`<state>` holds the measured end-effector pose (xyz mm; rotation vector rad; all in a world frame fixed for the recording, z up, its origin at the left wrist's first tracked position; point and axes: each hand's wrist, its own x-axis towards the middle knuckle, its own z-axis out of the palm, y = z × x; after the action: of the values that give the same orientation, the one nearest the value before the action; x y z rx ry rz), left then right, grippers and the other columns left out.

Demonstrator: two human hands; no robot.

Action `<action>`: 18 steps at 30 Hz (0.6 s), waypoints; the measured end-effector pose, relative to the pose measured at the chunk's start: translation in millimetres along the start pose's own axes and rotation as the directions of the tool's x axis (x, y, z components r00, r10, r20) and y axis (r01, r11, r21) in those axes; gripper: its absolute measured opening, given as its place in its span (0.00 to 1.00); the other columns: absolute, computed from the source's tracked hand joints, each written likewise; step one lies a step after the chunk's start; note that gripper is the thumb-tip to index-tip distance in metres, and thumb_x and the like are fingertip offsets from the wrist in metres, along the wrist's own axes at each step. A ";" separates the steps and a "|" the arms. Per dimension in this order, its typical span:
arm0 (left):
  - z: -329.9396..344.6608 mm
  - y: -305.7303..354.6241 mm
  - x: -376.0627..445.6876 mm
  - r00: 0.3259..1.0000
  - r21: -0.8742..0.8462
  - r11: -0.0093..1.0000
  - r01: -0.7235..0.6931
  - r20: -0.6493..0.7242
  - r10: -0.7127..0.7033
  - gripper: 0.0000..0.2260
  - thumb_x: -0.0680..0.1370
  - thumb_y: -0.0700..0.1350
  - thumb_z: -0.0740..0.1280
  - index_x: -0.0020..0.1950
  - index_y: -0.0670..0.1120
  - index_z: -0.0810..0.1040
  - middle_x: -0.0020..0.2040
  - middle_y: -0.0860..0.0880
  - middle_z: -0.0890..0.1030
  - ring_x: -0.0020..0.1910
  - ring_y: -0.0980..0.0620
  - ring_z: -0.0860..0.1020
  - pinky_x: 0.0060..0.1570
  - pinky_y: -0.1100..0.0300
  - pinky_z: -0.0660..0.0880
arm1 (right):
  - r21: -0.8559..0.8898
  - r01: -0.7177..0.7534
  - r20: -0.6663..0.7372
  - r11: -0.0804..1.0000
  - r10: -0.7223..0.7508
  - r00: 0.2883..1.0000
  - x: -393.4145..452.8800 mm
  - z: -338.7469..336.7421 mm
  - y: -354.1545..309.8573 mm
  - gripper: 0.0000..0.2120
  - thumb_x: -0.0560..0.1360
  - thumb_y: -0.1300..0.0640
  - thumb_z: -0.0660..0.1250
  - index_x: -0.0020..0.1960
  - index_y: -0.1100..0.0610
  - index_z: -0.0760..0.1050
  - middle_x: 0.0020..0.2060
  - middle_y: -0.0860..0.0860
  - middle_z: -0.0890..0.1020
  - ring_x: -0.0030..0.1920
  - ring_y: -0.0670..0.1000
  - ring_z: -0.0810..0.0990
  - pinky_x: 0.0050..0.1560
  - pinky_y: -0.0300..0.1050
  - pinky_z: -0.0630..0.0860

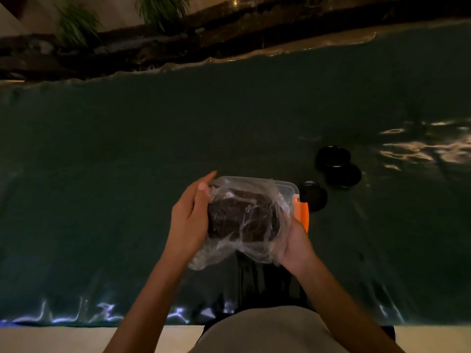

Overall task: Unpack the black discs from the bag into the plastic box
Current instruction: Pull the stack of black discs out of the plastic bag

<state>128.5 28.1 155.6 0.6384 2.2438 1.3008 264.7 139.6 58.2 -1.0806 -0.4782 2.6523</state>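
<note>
A crumpled clear plastic bag [244, 220] with dark discs inside is held between both hands, above the table's near middle. My left hand [188, 217] presses against the bag's left side, fingers pointing up. My right hand [295, 240] cups the bag from below on the right. Behind and under the bag stands the clear plastic box [286, 188] with an orange clip [302, 215] on its right side; most of the box is hidden. Three black discs lie on the table to the right of the box: one [313, 196] next to it, two others [332, 156] [344, 175] overlapping farther back.
The table is covered with a dark green sheet [127, 174] under wrinkled clear film. Its far edge borders a dark ledge with plants [76, 24]. The near edge runs along the bottom, by my torso. A dark object [260, 278] lies under my wrists.
</note>
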 end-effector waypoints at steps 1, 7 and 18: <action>0.7 3.1 -0.7 1.000 0.015 1.000 0.004 0.005 -0.005 0.16 0.82 0.52 0.51 0.64 0.58 0.74 0.61 0.52 0.79 0.60 0.56 0.76 0.64 0.51 0.73 | 0.022 -0.002 0.028 1.000 0.001 1.000 0.5 -0.7 1.8 0.16 0.76 0.46 0.61 0.52 0.52 0.82 0.48 0.55 0.86 0.49 0.55 0.85 0.38 0.50 0.82; 3.2 29.7 -2.3 0.998 -0.049 0.998 -0.039 -0.046 0.037 0.20 0.82 0.53 0.51 0.62 0.48 0.77 0.61 0.56 0.79 0.61 0.61 0.76 0.63 0.57 0.73 | 0.114 -0.038 0.120 0.993 0.024 0.993 1.4 -2.3 11.0 0.18 0.81 0.51 0.54 0.54 0.53 0.82 0.50 0.56 0.85 0.52 0.56 0.83 0.43 0.51 0.82; -3.3 60.3 -5.9 0.997 -0.338 0.940 -0.036 0.057 0.058 0.21 0.80 0.55 0.52 0.58 0.47 0.80 0.55 0.53 0.84 0.55 0.60 0.80 0.46 0.71 0.76 | 0.122 0.137 0.232 0.983 -0.162 0.959 8.8 -12.8 15.7 0.35 0.64 0.45 0.75 0.67 0.52 0.70 0.65 0.57 0.76 0.64 0.59 0.75 0.61 0.65 0.73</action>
<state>140.8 49.1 211.2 0.5995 1.8985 1.6147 266.2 130.8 38.0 -0.6665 -0.4401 2.6504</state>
